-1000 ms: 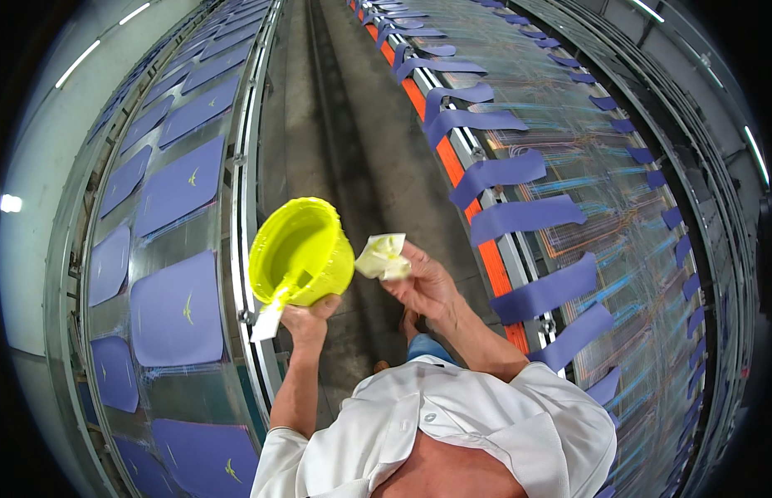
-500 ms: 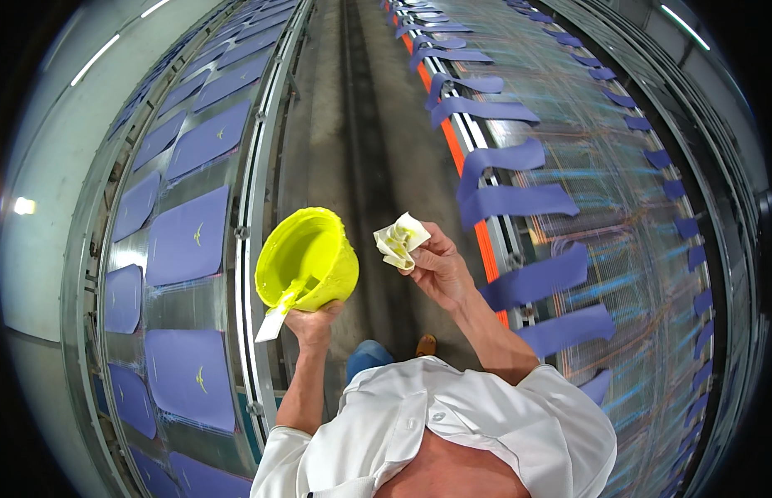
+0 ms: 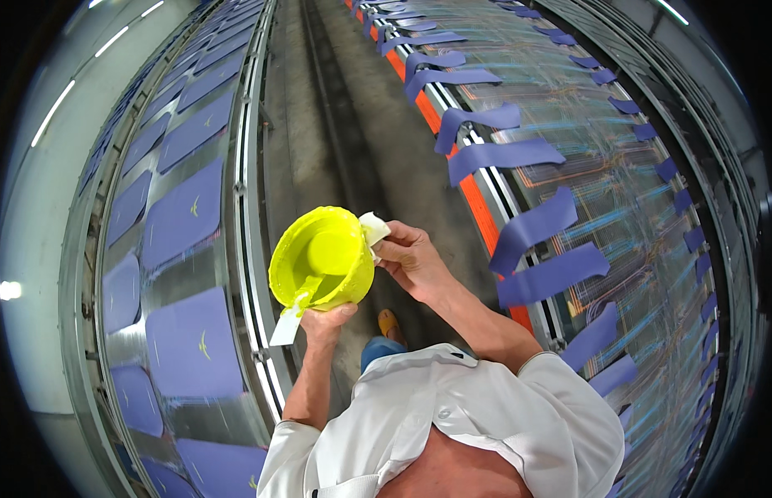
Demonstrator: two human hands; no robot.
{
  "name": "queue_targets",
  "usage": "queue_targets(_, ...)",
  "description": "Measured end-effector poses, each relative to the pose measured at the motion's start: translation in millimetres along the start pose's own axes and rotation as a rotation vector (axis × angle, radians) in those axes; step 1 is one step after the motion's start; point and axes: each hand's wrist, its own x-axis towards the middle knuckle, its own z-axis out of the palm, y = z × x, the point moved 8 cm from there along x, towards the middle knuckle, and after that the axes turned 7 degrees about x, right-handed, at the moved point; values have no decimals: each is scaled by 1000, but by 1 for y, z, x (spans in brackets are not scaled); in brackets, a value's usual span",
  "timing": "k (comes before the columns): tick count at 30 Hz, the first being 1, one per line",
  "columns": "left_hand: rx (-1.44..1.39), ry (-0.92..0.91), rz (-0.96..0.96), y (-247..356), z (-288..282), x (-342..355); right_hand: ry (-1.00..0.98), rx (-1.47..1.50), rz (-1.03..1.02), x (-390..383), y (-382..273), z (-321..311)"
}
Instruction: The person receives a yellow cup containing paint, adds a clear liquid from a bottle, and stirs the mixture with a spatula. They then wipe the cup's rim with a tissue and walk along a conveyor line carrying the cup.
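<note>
Now that the right hand [image 3: 415,261] has brought its pinched cloth [image 3: 374,227] against the bowl [image 3: 320,259] rim, left fingers [image 3: 336,314] grip underneath.

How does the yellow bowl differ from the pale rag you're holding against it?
The yellow bowl is rigid, round and bright yellow-green; the rag is soft, crumpled and whitish. The bowl is far larger than the rag. The left hand holds the bowl from below, while the right hand pinches the rag at the bowl's rim. Both carry yellow smears.
</note>
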Motion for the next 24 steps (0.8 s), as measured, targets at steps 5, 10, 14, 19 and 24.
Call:
queue_targets(5, 8, -102, -55, -20, -10, 92, -75, -91, -17, 86, -17, 18)
queue_targets(10, 9, -69, -1, -40, -10, 170, -62, -152, -34, 169, -26, 10)
queue_targets(14, 13, -13, 34, -62, 0, 234, -41, -183, -32, 238, -39, -2)
queue_targets(19, 169, 84, 44, -88, 18, 318, -106, -151, -24, 328, -56, -26)
queue_targets(24, 162, 145, 101, -95, 49, 402, -140, -107, -24, 411, -91, -31)
